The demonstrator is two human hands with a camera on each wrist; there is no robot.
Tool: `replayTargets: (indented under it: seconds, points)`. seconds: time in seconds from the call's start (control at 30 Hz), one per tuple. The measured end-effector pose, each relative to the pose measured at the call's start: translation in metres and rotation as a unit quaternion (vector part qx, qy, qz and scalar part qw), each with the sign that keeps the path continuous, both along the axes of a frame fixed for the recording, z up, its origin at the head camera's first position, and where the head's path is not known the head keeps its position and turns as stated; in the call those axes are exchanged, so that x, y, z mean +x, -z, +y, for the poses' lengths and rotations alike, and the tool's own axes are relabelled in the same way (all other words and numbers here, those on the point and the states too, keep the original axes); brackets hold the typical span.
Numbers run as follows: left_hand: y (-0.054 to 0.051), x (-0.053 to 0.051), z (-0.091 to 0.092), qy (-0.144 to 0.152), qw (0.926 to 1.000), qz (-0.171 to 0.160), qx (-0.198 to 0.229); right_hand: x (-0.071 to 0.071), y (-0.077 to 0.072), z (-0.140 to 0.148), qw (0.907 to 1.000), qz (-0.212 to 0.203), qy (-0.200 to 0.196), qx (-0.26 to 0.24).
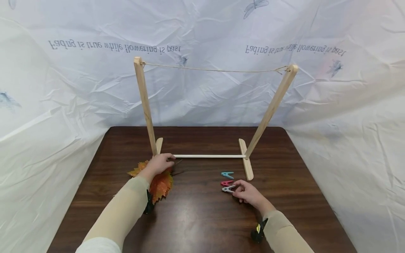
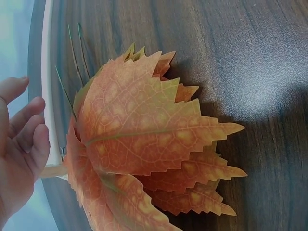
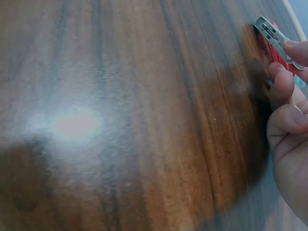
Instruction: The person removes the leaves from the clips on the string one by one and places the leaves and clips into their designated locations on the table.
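My right hand (image 1: 250, 194) pinches the end of a light grey clothespin (image 1: 227, 189) low over the table. In the right wrist view the same grey clothespin (image 3: 272, 33) shows between thumb and fingertips. Right behind it is a red clothespin (image 1: 226, 183), and a blue clothespin (image 1: 227, 174) lies a little farther back. My left hand (image 1: 158, 164) hovers over a bunch of orange artificial leaves (image 1: 161, 184), beside the rack's left foot. Seen from the left wrist, that hand (image 2: 21, 144) has loosely bent fingers with nothing in them, apart from the leaves (image 2: 144, 120).
A wooden rack stands on the brown table (image 1: 196, 211), with a left post (image 1: 145, 105), a right post (image 1: 272, 109) and a white crossbar (image 1: 209, 156). A thin string (image 1: 215, 70) joins the post tops. White printed cloth (image 1: 202, 98) hangs behind and at the sides.
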State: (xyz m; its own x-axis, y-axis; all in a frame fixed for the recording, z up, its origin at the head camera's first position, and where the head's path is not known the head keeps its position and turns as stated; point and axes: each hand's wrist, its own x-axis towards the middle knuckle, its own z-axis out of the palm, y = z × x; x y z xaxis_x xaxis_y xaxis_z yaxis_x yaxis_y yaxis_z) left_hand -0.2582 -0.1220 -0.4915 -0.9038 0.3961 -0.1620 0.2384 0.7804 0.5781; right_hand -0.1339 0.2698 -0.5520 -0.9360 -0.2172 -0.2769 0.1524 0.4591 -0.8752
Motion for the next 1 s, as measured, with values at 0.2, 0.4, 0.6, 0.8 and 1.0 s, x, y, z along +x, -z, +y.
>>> replayTargets:
  seconds: [0.2, 0.4, 0.6, 0.8, 1.0]
  points:
    - [-0.005, 0.001, 0.002, -0.001, 1.0, 0.002, 0.001, 0.006, 0.0, -0.001, 0.9856, 0.107, -0.021, 0.128]
    - [-0.008, 0.001, 0.002, -0.001, 1.0, 0.009, 0.001, 0.009, -0.001, 0.001, 0.9832, 0.106, -0.024, 0.146]
    - [-0.007, 0.002, 0.0, -0.002, 1.0, 0.003, 0.008, 0.006, 0.0, 0.002, 0.9862, 0.079, -0.039, 0.14]
    - [-0.004, 0.004, -0.002, -0.005, 0.9999, 0.007, 0.012, 0.002, -0.001, 0.003, 0.9873, 0.067, -0.045, 0.137]
    - [-0.005, 0.006, -0.004, -0.01, 0.9998, 0.011, 0.014, -0.002, 0.0, 0.004, 0.9866, 0.057, -0.05, 0.144]
